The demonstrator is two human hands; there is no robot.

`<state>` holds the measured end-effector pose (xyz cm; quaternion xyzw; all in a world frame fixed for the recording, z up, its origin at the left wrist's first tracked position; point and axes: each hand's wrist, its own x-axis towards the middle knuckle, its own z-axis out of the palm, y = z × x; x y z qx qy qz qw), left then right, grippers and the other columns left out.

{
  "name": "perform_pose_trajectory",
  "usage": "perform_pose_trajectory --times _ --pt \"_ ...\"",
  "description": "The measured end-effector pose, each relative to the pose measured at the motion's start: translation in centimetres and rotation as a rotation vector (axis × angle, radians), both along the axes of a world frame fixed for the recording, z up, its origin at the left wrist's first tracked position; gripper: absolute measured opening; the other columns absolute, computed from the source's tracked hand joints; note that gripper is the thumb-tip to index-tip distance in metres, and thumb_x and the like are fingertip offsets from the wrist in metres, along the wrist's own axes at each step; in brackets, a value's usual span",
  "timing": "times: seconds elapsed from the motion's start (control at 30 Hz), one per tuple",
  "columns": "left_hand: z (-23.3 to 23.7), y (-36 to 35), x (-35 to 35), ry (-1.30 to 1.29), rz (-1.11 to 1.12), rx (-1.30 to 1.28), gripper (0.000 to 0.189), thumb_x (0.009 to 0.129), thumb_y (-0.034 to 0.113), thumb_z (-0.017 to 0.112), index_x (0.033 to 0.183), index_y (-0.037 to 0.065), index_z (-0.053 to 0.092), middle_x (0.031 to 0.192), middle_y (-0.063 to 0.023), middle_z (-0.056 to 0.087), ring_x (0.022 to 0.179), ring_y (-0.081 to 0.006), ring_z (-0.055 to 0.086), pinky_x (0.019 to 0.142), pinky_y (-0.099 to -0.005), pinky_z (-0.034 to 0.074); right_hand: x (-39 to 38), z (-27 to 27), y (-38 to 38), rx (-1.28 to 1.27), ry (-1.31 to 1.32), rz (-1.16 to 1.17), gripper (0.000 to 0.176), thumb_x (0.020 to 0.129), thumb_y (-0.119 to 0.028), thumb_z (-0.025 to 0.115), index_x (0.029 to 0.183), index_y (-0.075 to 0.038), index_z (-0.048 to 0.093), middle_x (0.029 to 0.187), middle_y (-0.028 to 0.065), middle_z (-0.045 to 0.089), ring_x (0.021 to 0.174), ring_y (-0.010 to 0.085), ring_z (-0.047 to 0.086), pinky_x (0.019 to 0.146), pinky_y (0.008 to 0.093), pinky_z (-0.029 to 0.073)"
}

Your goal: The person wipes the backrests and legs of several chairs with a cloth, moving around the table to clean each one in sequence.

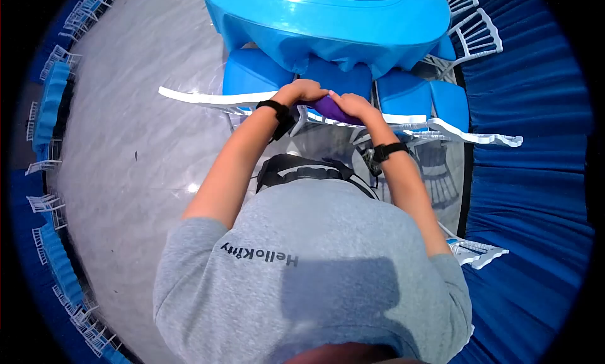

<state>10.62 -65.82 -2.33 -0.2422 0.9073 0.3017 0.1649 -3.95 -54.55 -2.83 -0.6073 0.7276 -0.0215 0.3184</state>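
A purple cloth (pixel 338 111) lies over the top rail of a white chair, bunched between my two hands. My left hand (pixel 305 91) is closed on the cloth's left end, resting at the rail. On the other end, my right hand (pixel 354 106) is closed, its thumb and fingers near my left fingertips. To the left runs the curved white top rail (pixel 211 99) of a neighbouring chair. Blue chair seats (pixel 258 73) sit just beyond the hands. The fingers' undersides and part of the cloth are hidden.
A round table in a shiny blue cover (pixel 328 24) stands beyond the chairs. More white chairs (pixel 478 36) are at right, near a dark blue curtain (pixel 523 194). Grey flooring (pixel 138 125) spreads at left, with covered tables (pixel 53 106) and chairs along the far side.
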Motion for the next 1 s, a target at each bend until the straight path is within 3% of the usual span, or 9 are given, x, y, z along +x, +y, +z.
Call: perform_pose_trajectory --times 0.17,0.33,0.43,0.57,0.77,0.83,0.9,0.97,1.0 --pt "2.0 3.8 2.9 0.36 0.052 -0.238 0.048 0.084 0.041 0.037 0.074 0.003 0.064 0.076 -0.0152 0.062 0.071 -0.0346 0.058 0.066 -0.0428 0.044 2.4 3.0 3.7 -0.288 0.157 0.158 0.047 0.084 -0.047 0.038 0.09 -0.004 0.059 0.08 0.0184 0.061 0.076 0.0331 0.058 0.063 0.0422 0.044" --pt "0.6 5.0 4.9 0.527 -0.063 -0.433 0.028 0.082 0.03 0.05 0.1 0.009 0.056 0.099 -0.0071 0.057 0.094 -0.0237 0.052 0.083 -0.0369 0.037 3.8 1.8 6.3 -0.58 0.287 0.113 0.049 0.07 -0.027 0.064 0.108 -0.001 0.047 0.093 0.0123 0.057 0.083 0.0278 0.056 0.073 0.0368 0.042" --pt "-0.3 5.8 5.3 0.738 0.013 -0.592 0.033 0.08 0.028 0.052 0.107 0.009 0.054 0.103 -0.0081 0.055 0.097 -0.0247 0.05 0.088 -0.0391 0.035 3.5 0.5 6.5 -0.854 0.399 0.161 0.048 0.07 -0.019 0.062 0.111 -0.001 0.046 0.096 0.0123 0.055 0.087 0.0263 0.053 0.077 0.035 0.041" --pt "0.1 6.6 6.0 0.776 0.026 -0.58 0.039 0.077 0.022 0.058 0.113 0.009 0.05 0.11 -0.0101 0.052 0.104 -0.0276 0.046 0.091 -0.0396 0.034 4.1 1.5 7.2 -0.82 0.338 0.115 0.055 0.069 -0.018 0.062 0.117 -0.001 0.042 0.105 0.0128 0.052 0.096 0.0269 0.05 0.084 0.0367 0.038" --pt "1.5 5.0 6.9 0.795 0.099 -0.534 0.038 0.073 0.028 0.062 0.103 0.007 0.056 0.098 -0.0097 0.054 0.091 -0.0268 0.048 0.079 -0.0347 0.037 2.8 2.4 8.8 -0.927 0.195 0.087 0.035 0.073 -0.008 0.056 0.107 -0.002 0.051 0.103 0.0131 0.054 0.096 0.0293 0.051 0.081 0.0387 0.039" --pt "1.0 4.1 7.0 0.716 0.206 -0.629 0.038 0.073 0.033 0.061 0.099 0.006 0.058 0.098 -0.0099 0.055 0.094 -0.0264 0.047 0.081 -0.034 0.036 1.6 2.7 8.3 -0.758 0.064 -0.005 0.025 0.073 -0.006 0.055 0.098 -0.003 0.055 0.099 0.013 0.056 0.094 0.0307 0.051 0.079 0.0389 0.041" --pt "0.4 2.6 7.3 0.66 0.155 -0.562 0.037 0.075 0.034 0.059 0.097 0.005 0.058 0.098 -0.0116 0.055 0.092 -0.0282 0.049 0.08 -0.0351 0.038 0.6 3.0 7.0 -0.756 0.004 -0.097 0.021 0.073 -0.004 0.055 0.094 -0.005 0.057 0.096 0.013 0.057 0.093 0.0312 0.051 0.077 0.0379 0.042" --pt "0.0 1.6 7.5 0.561 0.299 0.037 0.033 0.078 0.031 0.057 0.098 0.004 0.057 0.101 -0.0134 0.054 0.089 -0.031 0.05 0.077 -0.0364 0.04 -0.8 3.1 5.7 -0.689 0.151 -0.117 0.022 0.072 -0.007 0.057 0.094 -0.007 0.058 0.097 0.012 0.057 0.094 0.0312 0.051 0.078 0.0386 0.041" --pt "-0.5 1.2 7.5 0.645 0.345 0.101 0.03 0.078 0.026 0.058 0.098 0.004 0.057 0.093 -0.015 0.055 0.084 -0.0322 0.052 0.075 -0.0364 0.042 -1.5 3.2 5.5 -0.59 0.224 -0.108 0.028 0.072 -0.015 0.06 0.099 -0.009 0.058 0.101 0.0126 0.056 0.097 0.0315 0.05 0.082 0.0379 0.041"
